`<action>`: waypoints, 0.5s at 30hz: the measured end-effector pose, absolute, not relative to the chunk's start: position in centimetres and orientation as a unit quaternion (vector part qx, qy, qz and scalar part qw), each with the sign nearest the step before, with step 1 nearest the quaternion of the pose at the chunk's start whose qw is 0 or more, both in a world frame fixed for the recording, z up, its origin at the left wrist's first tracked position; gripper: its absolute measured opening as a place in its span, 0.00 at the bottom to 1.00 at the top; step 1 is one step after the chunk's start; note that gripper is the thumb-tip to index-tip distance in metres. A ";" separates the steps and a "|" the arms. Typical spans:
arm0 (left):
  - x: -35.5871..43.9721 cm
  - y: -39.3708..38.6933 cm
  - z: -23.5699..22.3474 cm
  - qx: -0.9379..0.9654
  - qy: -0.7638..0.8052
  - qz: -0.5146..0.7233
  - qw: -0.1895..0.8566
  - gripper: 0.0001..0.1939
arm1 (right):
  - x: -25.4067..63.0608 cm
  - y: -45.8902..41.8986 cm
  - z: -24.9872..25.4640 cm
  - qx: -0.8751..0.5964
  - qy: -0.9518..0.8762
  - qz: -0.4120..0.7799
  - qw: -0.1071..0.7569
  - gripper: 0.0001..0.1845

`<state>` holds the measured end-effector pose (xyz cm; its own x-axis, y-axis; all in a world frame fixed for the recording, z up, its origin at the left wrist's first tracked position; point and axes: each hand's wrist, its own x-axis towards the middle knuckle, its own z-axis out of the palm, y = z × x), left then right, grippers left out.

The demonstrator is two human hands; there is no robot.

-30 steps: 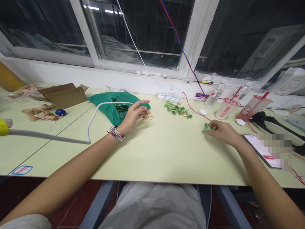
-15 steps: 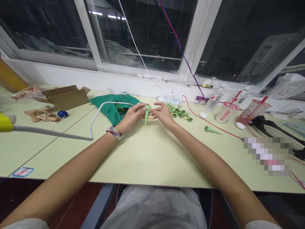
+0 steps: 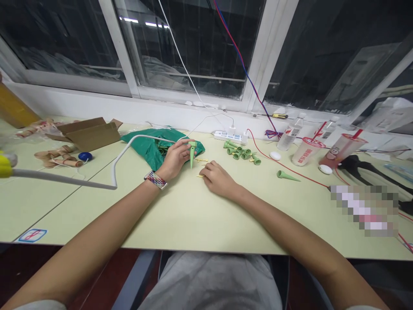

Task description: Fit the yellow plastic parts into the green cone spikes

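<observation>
My left hand [image 3: 176, 160] is closed on a green plastic spike [image 3: 192, 156], held upright with its wide end up and its point down, above the table. On the tabletop, my right hand [image 3: 218, 178] pinches a small yellow piece [image 3: 199, 176], most of it hidden by the fingers. A few more small yellow pieces [image 3: 202, 160] lie just beyond that hand. Farther back is a pile of green spikes [image 3: 238, 150], and one loose spike [image 3: 287, 176] rests to the right. Behind my left hand sits an opened green plastic bag [image 3: 145, 148] with more green pieces inside.
A grey bent tube [image 3: 114, 172] crosses in front of the bag. Wooden toys, a blue ball [image 3: 85, 156] and a cardboard box [image 3: 93, 137] stand left. A power strip [image 3: 228, 137], red cable, drink cups [image 3: 308, 151] and bottles are along the back and right.
My right hand has come down and toward me from beside the spike, onto a yellow piece on the table. My left hand still holds the spike, shifted slightly left.
</observation>
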<state>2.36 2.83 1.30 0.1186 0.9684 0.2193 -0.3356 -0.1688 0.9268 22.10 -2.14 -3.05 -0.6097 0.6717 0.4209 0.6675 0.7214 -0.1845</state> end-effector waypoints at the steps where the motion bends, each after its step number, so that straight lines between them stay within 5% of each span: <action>1: 2.5 2.8 1.2 0.499 0.319 0.575 0.564 0.19 | 22.8 -2.5 -3.0 -0.375 -0.896 0.015 0.238 0.12; 15: 4.8 0.3 -0.6 0.563 0.304 0.443 0.629 0.27 | 29.1 -5.4 -1.9 -0.323 -0.902 0.092 0.272 0.11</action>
<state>4.79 0.26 -0.64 0.4239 0.8982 0.1162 -0.2153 -0.0247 0.9762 29.11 -5.37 -1.95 -0.6434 0.6324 0.4314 0.5328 0.7746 -0.3408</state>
